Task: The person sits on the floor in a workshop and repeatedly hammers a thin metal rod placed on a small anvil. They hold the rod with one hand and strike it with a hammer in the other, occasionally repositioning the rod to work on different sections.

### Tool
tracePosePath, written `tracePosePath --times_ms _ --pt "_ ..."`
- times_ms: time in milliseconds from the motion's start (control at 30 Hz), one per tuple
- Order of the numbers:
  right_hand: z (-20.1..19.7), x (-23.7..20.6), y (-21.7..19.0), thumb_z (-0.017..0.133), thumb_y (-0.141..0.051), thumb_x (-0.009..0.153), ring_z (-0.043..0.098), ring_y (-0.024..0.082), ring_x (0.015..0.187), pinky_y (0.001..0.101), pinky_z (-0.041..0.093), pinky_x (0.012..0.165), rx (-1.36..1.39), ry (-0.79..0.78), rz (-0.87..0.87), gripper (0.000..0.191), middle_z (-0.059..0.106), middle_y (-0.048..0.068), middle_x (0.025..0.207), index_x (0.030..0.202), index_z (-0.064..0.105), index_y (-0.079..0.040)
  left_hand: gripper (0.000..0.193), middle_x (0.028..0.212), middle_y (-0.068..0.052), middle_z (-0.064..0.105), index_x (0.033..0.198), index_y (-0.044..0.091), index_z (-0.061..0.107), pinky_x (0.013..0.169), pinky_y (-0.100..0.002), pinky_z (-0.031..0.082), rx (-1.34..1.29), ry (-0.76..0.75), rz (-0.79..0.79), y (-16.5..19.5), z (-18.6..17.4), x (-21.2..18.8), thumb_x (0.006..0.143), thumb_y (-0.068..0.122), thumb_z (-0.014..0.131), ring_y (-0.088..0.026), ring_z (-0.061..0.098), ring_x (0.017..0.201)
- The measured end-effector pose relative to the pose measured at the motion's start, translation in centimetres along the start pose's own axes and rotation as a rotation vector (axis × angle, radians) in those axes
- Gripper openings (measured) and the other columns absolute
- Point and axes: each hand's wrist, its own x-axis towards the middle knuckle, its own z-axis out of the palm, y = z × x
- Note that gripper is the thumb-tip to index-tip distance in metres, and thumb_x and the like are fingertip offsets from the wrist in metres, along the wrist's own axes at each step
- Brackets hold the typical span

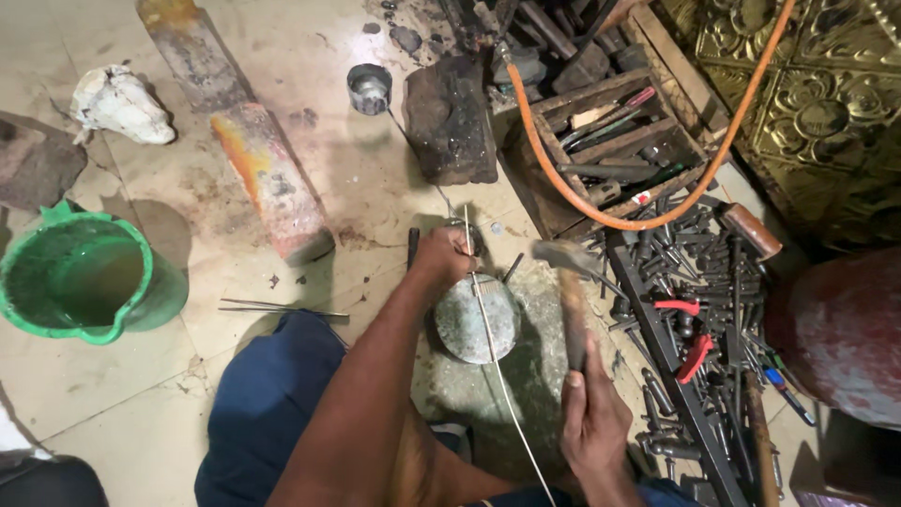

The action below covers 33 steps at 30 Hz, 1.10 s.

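Head view: left hand (443, 255) pinching a thin metal wire (488, 324) across a round metal block (476, 322) on the stone floor (310, 188); right hand (591, 413) clenched around a hammer (568, 291) raised just beside the block. Green bucket (84, 277) far left, punches (694, 310) right.

No packages, printed labels, signs or screens show anywhere in the head view. Floor, tool heap and wooden crate carry no wrapper, sticker or display that can be made out.
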Motion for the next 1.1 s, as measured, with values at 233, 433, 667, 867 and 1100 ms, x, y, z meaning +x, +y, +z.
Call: tracePosePath --times_ms 233,433,667,867,1100 --pt "0.3 0.1 1.3 0.059 -0.009 0.098 0.068 0.025 0.070 0.0381 0.055 0.061 -0.066 -0.234 0.062 0.047 0.071 0.015 0.086 0.144 0.056 -0.009 0.021 0.069 -0.006 0.072 0.069 0.009 0.066 0.063 -0.030 0.052 -0.005 -0.005 0.049 0.0 -0.2 0.0 0.062 0.012 0.086 -0.014 0.067 0.064" --pt "0.3 -1.0 2.1 0.059 -0.006 0.094 0.065 0.028 0.066 0.0374 0.052 0.058 -0.051 -0.252 -0.038 0.048 0.069 0.018 0.092 0.140 0.059 -0.021 0.018 0.069 -0.007 0.071 0.069 0.008 0.065 0.061 -0.030 0.052 -0.047 0.019 0.078 -0.5 0.2 0.3 0.064 0.008 0.083 -0.015 0.066 0.064" --pt "0.7 -1.4 2.1 0.059 -0.006 0.096 0.065 0.031 0.062 0.0386 0.053 0.055 -0.049 -0.214 0.052 0.055 0.069 0.018 0.091 0.149 0.049 -0.013 0.020 0.071 -0.007 0.072 0.072 0.009 0.066 0.063 -0.034 0.052 -0.016 -0.011 0.046 -0.2 -0.2 0.0 0.066 0.014 0.084 -0.018 0.067 0.065" --pt "1.0 -1.9 2.3 0.060 -0.010 0.096 0.063 0.035 0.062 0.0437 0.052 0.059 -0.139 -0.276 0.111 0.055 0.065 0.018 0.081 0.150 0.050 -0.015 0.019 0.074 -0.008 0.074 0.075 0.010 0.069 0.065 -0.033 0.054 0.027 0.037 0.120 0.1 -0.5 0.0 0.065 0.015 0.084 -0.018 0.070 0.067" --pt "1.0 -1.9 2.1 0.066 -0.015 0.094 0.063 0.034 0.063 0.0453 0.053 0.059 -0.199 -0.387 0.123 0.055 0.066 0.018 0.079 0.147 0.053 -0.019 0.017 0.077 -0.006 0.075 0.077 0.010 0.072 0.067 -0.032 0.056 -0.024 0.027 0.135 -0.2 -0.3 0.0 0.064 0.015 0.082 -0.016 0.072 0.070"
